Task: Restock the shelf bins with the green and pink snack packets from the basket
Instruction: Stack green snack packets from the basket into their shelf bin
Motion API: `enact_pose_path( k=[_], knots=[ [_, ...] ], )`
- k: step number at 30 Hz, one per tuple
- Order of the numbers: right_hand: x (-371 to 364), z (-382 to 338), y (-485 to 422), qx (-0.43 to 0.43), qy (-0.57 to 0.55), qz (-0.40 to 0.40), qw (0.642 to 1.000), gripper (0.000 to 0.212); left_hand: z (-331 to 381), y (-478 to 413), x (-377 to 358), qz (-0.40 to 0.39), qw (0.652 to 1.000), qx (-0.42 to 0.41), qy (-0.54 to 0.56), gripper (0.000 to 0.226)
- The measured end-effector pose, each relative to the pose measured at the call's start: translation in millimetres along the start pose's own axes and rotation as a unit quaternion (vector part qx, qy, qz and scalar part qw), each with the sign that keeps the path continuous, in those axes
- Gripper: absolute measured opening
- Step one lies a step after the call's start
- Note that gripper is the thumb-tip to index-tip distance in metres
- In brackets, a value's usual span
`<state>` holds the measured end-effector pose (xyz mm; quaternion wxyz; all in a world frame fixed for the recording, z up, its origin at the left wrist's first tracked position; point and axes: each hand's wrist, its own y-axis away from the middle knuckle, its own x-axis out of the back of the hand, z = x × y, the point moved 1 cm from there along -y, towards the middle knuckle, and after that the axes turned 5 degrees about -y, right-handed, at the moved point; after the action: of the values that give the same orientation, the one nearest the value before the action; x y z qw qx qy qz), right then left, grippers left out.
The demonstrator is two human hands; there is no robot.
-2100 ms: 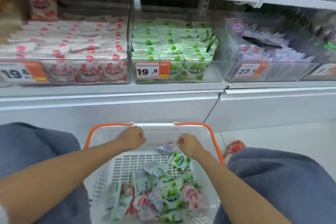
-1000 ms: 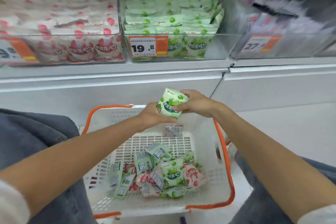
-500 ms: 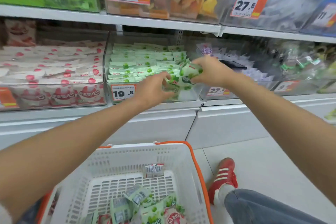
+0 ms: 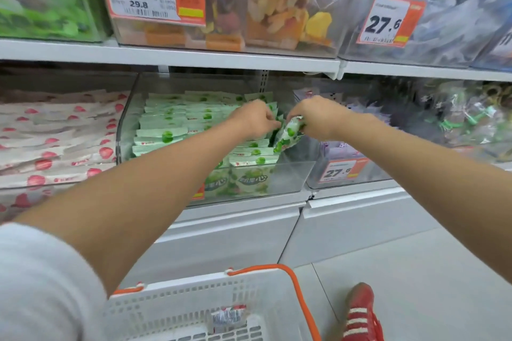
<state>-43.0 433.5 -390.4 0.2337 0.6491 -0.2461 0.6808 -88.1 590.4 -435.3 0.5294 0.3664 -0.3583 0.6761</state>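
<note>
Both arms reach into the clear bin (image 4: 293, 174) of green packets (image 4: 166, 135) on the middle shelf. My right hand (image 4: 318, 116) grips a green snack packet (image 4: 288, 133), tilted down over the bin's right end. My left hand (image 4: 255, 119) is beside it with curled fingers on the stacked green packets; I cannot tell whether it holds one. The pink packets (image 4: 55, 147) fill the bin to the left. Below, the white basket (image 4: 194, 299) with orange handles shows only its far rim, with one packet (image 4: 227, 315) against its wall.
An upper shelf (image 4: 194, 55) with dried-fruit bins and price tags hangs just above my hands. A bin of purple packets (image 4: 340, 152) stands to the right. My red shoe (image 4: 360, 313) is on the grey floor next to the basket.
Both hands have carried the green packet from in front of the bin forward into the green bin. The view has tilted up, so less of the basket shows.
</note>
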Motion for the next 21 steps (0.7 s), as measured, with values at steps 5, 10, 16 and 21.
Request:
enact_pose_path(
  k=[5,10,16,21],
  knots=[
    [3.2,5.1,-3.5,0.026,0.009,-0.01,1.0,0.051,6.8,-19.4,-7.4,-0.062,0.993,-0.008,-0.097,0.027],
    [8.8,6.2,-4.4,0.013,0.043,0.006,0.999,0.045,-4.8,-20.5,-1.5,-0.01,0.994,-0.008,-0.109,0.007],
    [-0.5,-17.4,-24.0,-0.008,0.104,-0.043,0.994,0.048,-10.9,-16.6,-6.3,0.034,0.997,0.002,-0.07,0.006],
    [-9.4,-28.9,-39.8,-0.032,0.11,-0.083,0.99,0.042,-18.3,-11.8,-10.5,0.041,0.999,0.0,-0.008,0.012]
  ],
)
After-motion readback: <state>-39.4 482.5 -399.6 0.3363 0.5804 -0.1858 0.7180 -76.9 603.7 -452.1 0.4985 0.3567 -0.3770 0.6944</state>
